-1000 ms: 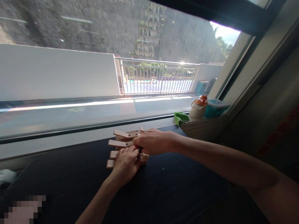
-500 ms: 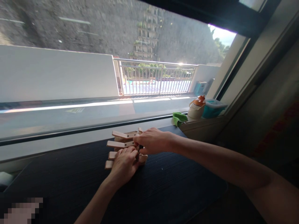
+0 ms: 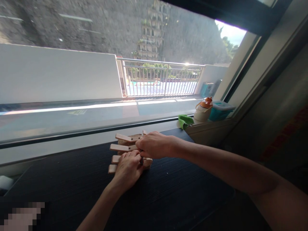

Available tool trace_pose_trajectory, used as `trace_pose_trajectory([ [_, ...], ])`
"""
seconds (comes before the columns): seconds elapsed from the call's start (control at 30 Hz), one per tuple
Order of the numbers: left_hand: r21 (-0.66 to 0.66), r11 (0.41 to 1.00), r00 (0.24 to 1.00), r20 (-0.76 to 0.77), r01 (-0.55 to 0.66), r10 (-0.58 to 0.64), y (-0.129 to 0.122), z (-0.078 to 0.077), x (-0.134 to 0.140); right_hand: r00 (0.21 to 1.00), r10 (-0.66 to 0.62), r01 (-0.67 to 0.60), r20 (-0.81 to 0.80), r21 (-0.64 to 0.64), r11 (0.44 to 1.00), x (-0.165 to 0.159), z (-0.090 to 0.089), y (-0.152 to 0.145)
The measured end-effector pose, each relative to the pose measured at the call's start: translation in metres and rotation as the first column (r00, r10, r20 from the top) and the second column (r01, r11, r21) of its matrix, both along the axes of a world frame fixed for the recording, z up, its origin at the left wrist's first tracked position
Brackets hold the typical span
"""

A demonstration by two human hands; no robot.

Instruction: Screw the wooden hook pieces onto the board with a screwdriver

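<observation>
On the dark tabletop lies a wooden piece (image 3: 124, 148) with several pale slats sticking out to the left, small dark dots like screw heads showing on the upper ones. My left hand (image 3: 128, 165) presses over its lower slats, fingers curled round the wood. Just above and to the right, my right hand (image 3: 152, 144) is closed in a pinch over the piece's right part. A small dark thing shows below its fingertips, close to my left fingers. Its kind is hidden by the hands.
The black table (image 3: 72, 183) stands against a window sill. On the sill are a green cloth (image 3: 185, 121), a cream bottle with an orange top (image 3: 203, 110) and a teal box with a pale lid (image 3: 220, 112). Beyond the glass is a metal railing (image 3: 166, 80).
My right hand has shifted slightly left and turned, its fingers covering more of the dark thing. The left hand stays on the slats. The view has tilted slightly.
</observation>
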State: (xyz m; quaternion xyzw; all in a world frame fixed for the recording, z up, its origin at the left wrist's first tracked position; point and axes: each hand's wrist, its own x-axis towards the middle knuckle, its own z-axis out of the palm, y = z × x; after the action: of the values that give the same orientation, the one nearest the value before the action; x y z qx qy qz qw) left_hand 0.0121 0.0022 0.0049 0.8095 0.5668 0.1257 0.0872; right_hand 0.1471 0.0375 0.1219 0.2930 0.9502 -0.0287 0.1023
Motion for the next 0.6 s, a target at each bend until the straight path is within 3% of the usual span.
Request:
trace_pose_trajectory([
  [0.43,0.014,1.000,1.000,0.016,-0.026,0.026,0.0028,-0.0064,-0.0013,0.993,0.121,-0.120,-0.013,0.010,0.993,0.0040,0.0042,0.0017],
  [0.6,0.011,1.000,0.999,0.041,-0.024,0.023,0.0011,-0.0019,0.0000,0.999,0.053,-0.053,0.002,-0.026,0.998,-0.0015,0.0039,-0.0010],
])
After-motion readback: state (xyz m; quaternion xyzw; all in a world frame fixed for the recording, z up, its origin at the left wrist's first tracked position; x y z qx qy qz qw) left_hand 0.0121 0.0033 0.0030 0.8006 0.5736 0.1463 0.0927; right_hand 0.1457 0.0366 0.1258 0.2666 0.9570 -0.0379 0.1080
